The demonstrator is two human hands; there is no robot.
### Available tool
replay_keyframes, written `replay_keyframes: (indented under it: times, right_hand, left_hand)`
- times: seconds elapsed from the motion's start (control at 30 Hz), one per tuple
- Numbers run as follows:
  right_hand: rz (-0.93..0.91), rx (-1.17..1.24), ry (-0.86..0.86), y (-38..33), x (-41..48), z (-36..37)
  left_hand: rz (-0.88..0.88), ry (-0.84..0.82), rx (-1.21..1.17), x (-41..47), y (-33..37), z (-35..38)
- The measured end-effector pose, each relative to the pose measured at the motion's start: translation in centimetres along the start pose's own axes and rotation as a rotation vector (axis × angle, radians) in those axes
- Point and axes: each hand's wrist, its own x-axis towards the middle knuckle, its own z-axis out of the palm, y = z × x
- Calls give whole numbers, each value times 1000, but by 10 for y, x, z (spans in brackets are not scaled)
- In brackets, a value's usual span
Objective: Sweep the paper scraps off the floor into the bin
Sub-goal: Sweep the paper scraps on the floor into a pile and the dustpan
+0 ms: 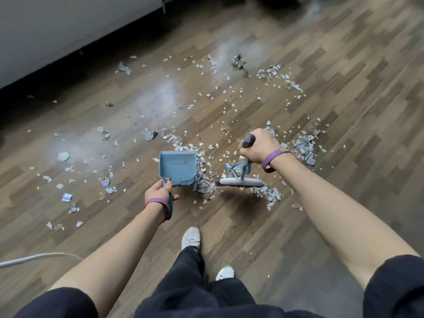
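Note:
Paper scraps [231, 104] lie scattered over the wooden floor, with a thicker heap [205, 180] between the dustpan and the broom head. My left hand [158, 191] grips the handle of a light blue dustpan [177, 167], which is tilted onto the floor. My right hand [258, 145] is closed around the dark top of the broom handle. The white broom head [241, 182] rests on the floor just right of the heap. No bin is in view.
A white wall or cabinet base [68, 31] runs along the upper left. My two feet in white shoes [191, 237] stand below the dustpan. A white cable [39, 257] crosses the lower left. Another pile of scraps [306, 148] sits to the right of my right hand.

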Motion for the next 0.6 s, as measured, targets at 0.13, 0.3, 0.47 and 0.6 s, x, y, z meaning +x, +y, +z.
replay_keyframes:
  times: [0.13,0.3,0.47,0.6]
  right_hand:
    - [0,-82,-195,36,-24,-3]
    - [57,-191,-494,121,-83,7]
    - [198,-101,-652,222,-167,32]
    - [318,87,-536,290,-249,64]
  left_hand:
    - [32,-37,42,-9,3,13]
    - [13,-133,125,-26,-9,40]
    - [4,-213,230,-58,-43,76]
    - [-18,-299,322,-90,-82,95]
